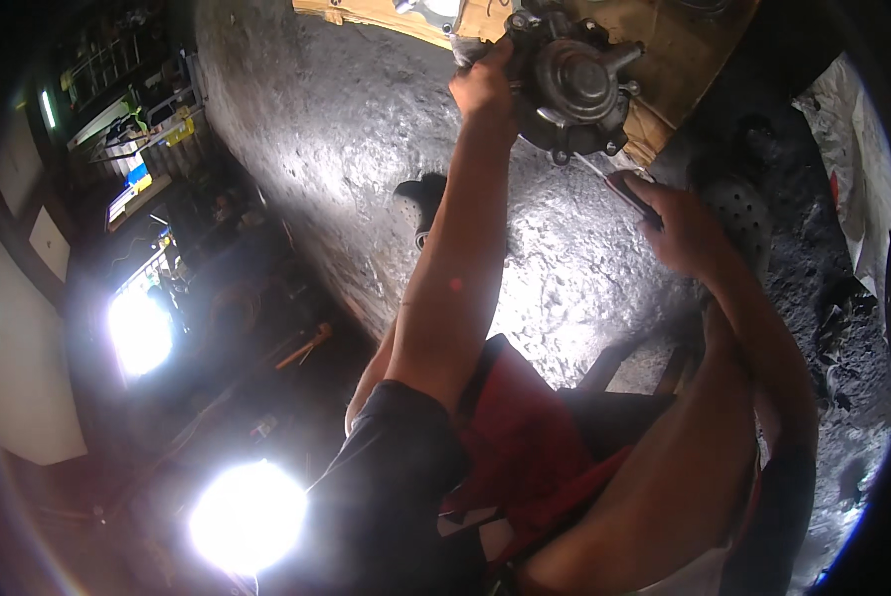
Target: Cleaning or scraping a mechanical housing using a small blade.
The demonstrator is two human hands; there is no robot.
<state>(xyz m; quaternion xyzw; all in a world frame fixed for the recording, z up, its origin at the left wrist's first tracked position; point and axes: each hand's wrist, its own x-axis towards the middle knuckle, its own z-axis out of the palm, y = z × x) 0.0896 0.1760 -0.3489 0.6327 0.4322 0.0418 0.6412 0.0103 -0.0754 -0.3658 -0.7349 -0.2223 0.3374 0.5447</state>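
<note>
A round, dark grey metal housing point(576, 81), with a raised centre and bolt lugs round its rim, is at the top of the view by a sheet of cardboard point(719, 50). My left hand point(483, 87) grips its left edge, with the fingers partly hidden behind the rim. Below and to the right, my right hand point(682, 226) is closed round the dark handle of a screwdriver point(634, 197). The thin blade slants up to the housing's lower edge. Whether the tip touches the metal I cannot tell.
Another shiny metal part point(435, 10) lies on the cardboard's far left. Perforated dark shoes point(413, 211) stand on the rough grey floor point(346, 129). A crumpled pale sheet point(858, 149) is at the right. Leftward are an orange tool point(306, 345) and a glaring lamp point(248, 519).
</note>
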